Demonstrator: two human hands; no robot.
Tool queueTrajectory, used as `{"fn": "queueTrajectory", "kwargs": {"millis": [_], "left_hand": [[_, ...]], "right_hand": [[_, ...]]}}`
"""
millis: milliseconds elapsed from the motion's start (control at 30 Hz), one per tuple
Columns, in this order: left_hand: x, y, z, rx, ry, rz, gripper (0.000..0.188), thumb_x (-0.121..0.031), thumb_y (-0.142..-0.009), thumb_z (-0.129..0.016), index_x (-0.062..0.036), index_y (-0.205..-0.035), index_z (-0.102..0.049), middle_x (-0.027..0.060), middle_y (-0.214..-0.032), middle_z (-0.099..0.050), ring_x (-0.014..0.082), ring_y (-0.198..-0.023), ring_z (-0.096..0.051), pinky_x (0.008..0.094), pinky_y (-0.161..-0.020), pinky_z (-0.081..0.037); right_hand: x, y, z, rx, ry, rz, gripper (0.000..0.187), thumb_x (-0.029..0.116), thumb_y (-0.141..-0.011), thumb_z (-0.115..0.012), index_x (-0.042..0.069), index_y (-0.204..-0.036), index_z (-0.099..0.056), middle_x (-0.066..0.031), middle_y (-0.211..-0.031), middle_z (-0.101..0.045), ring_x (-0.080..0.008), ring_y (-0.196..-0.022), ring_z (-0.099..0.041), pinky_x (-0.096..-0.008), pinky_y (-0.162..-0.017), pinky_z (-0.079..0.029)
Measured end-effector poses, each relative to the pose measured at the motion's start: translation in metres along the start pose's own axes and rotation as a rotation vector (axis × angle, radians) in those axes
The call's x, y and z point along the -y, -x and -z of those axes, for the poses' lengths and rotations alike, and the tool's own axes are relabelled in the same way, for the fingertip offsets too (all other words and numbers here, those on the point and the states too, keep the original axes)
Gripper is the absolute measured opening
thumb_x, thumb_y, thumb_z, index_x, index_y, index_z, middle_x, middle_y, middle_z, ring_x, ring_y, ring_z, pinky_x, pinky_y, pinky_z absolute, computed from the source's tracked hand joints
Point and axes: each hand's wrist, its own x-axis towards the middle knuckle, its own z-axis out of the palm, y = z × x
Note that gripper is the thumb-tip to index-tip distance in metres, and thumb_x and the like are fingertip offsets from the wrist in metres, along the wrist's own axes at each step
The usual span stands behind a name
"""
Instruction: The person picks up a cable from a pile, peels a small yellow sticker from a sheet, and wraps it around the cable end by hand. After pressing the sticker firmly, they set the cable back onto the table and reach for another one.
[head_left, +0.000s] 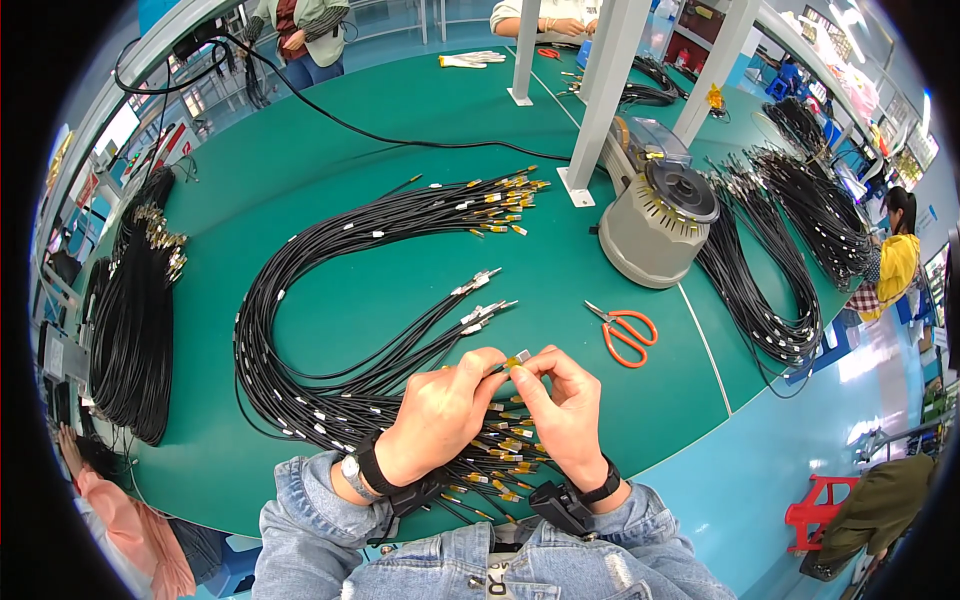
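In the head view, the left hand (440, 415) pinches a thin black wire between thumb and finger, close to its tip. The right hand (565, 410) pinches the same wire tip (517, 360), which has a bit of yellow and a pale tag on it. The wire tip is up above the green table (660, 410), between the two hands. A big bunch of black wires (262, 320) lies in a bend around the left and back of the hands. Many of its yellow ends are under the hands and wrists, so the hands hide some of them. Orange scissors (628, 338) lie near the right hand, not touching it. Past the scissors sits a fat grey machine (655, 230) with a round black top, and a white post (605, 100) stands beside it, blocking some of the far side. A black cord (400, 141) runs across the back of the table to that spot. White gloves (472, 60) lie at the far edge. More black wires are piled at the left side (135, 340) and behind the machine on the right (770, 270). A red stool (815, 510) stands on the shiny blue floor (720, 510)
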Motion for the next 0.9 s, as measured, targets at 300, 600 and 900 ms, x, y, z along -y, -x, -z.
{"fn": "queueTrajectory", "kwargs": {"millis": [300, 600, 900], "left_hand": [[-0.0020, -0.0028, 0.0016, -0.002, -0.050, -0.063, 0.024, 0.002, -0.075, -0.066, -0.0024, -0.097, -0.057, 0.0101, -0.071, -0.064, 0.0218, -0.054, -0.062, 0.0287, -0.044, -0.046], [0.0003, -0.0027, -0.0023, -0.076, 0.062, -0.021, 0.024, 0.003, -0.077, -0.065, -0.0005, -0.100, -0.058, 0.0094, -0.073, -0.064, 0.0161, -0.055, -0.062, 0.0253, -0.047, -0.046], [0.0023, -0.0008, 0.0008, 0.073, 0.550, 0.347, 0.015, 0.000, -0.084, -0.059, 0.0027, -0.099, -0.056, 0.0044, -0.076, -0.063, 0.0072, -0.065, -0.058, 0.0187, -0.056, -0.045]], "right_hand": [[-0.0010, -0.0001, 0.0006, 0.001, 0.001, -0.010, 0.006, 0.004, -0.082, -0.063, -0.001, -0.080, -0.060, 0.0001, -0.071, -0.053, -0.0074, -0.067, -0.045, -0.0223, -0.062, -0.038], [0.0026, 0.0037, 0.0023, 0.047, -0.001, -0.048, 0.005, 0.002, -0.084, -0.060, -0.003, -0.086, -0.059, -0.0019, -0.080, -0.056, -0.0078, -0.075, -0.049, -0.0216, -0.068, -0.039], [0.0003, 0.0067, 0.0010, 0.058, -0.096, -0.094, 0.008, 0.004, -0.086, -0.060, -0.003, -0.088, -0.059, -0.0014, -0.083, -0.056, -0.0064, -0.077, -0.050, -0.0207, -0.069, -0.040]]}}
